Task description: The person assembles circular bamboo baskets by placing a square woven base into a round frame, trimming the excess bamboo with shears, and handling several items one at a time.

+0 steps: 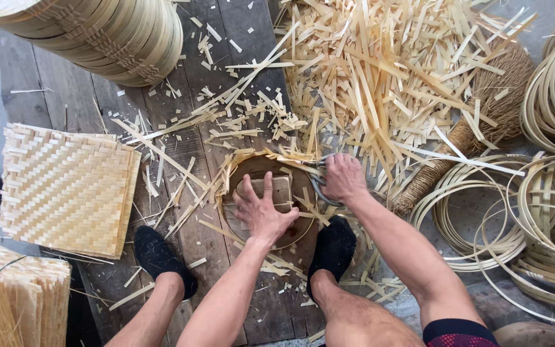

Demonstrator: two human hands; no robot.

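Observation:
My left hand (261, 209) lies flat with fingers spread on a small wooden block (284, 191) that sits inside a round bamboo frame (242, 166) on the plank floor. My right hand (343, 178) is closed around the handles of metal scissors (318, 182) at the frame's right edge, where trimmed bamboo strips stick out. My two feet in black socks rest on the planks either side of my left arm, the right foot (332, 249) touching the frame's lower edge.
A stack of square woven bamboo mats (65, 189) lies at left. Round woven lids (117, 38) are stacked top left. A heap of bamboo offcuts (380, 71) fills the top middle. Coiled bamboo hoops (534, 218) and a straw broom (483, 115) lie right.

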